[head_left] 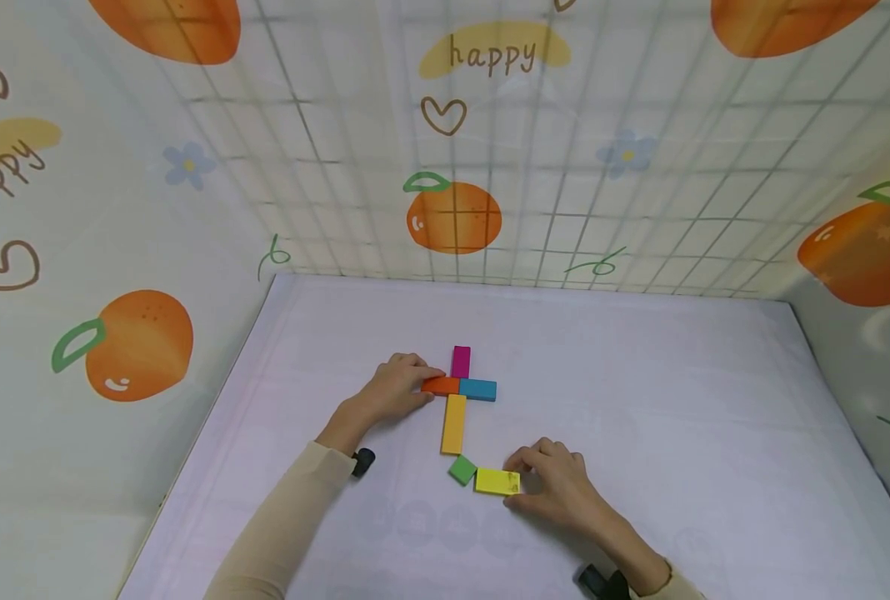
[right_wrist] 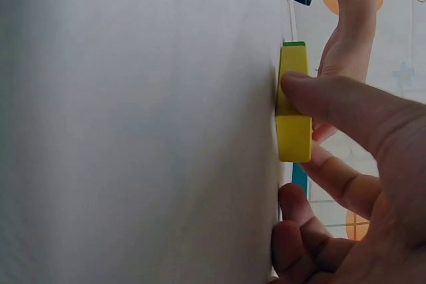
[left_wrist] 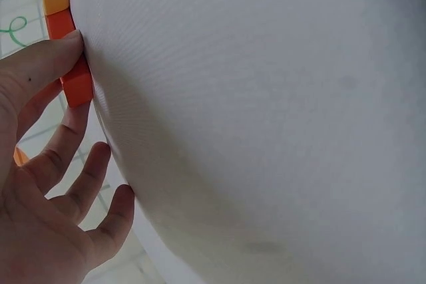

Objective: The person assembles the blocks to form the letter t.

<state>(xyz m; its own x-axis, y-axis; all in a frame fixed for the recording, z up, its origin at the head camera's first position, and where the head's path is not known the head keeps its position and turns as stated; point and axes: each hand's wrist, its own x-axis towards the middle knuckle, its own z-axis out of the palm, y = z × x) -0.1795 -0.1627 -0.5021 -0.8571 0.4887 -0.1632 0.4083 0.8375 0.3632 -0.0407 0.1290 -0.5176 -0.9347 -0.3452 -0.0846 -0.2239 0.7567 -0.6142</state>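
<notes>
Several flat coloured blocks lie on the white table [head_left: 640,417]. A magenta block [head_left: 461,361], an orange block [head_left: 440,385], a blue block [head_left: 478,389] and a long amber block [head_left: 453,423] meet in a cross. A green block [head_left: 462,469] and a yellow block [head_left: 497,481] lie just below. My left hand [head_left: 430,387] pinches the orange block [left_wrist: 74,78] between thumb [left_wrist: 40,64] and forefinger. My right hand [head_left: 520,482] grips the yellow block's right end. Its thumb [right_wrist: 319,98] lies on the yellow block [right_wrist: 294,111], the other fingers curled beside it.
Walls printed with oranges and the word happy close in the table at the back [head_left: 452,217], left [head_left: 137,342] and right [head_left: 865,250]. Bare tabletop lies to the right of the blocks and behind them.
</notes>
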